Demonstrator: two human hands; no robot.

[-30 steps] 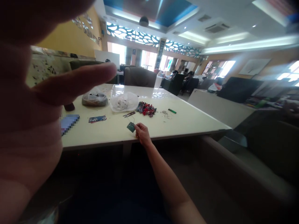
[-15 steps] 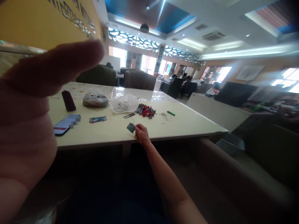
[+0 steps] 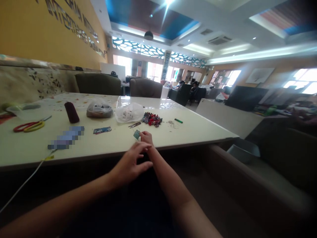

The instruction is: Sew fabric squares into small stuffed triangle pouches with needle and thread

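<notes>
My right hand [image 3: 146, 137] pinches a small green patterned fabric piece [image 3: 136, 134] at the table's front edge. A thin thread seems to rise from the fabric. Close in front of it is my left hand [image 3: 135, 160], fingers stretched and thumb apart, holding nothing; it overlaps the right wrist in view, and whether they touch I cannot tell. Just beyond the fabric lie small thread snips [image 3: 134, 125]. Behind these sits a pile of red and grey folded fabric pieces [image 3: 152, 119]. Flat blue patterned fabric pieces [image 3: 102, 130] rest to the left.
On the white table [image 3: 198, 129] stand a dark maroon thread cone [image 3: 71, 112] and two plastic bags [image 3: 99, 109]. Red-and-yellow scissors [image 3: 29, 127] and a phone [image 3: 66, 137] with a cable lie left. A green stick-like object [image 3: 178, 121] lies right. Chairs [image 3: 146, 87] stand behind.
My left hand has come down from close before the camera to beside my right hand. The scissors and cable now show. My right hand still holds the green fabric.
</notes>
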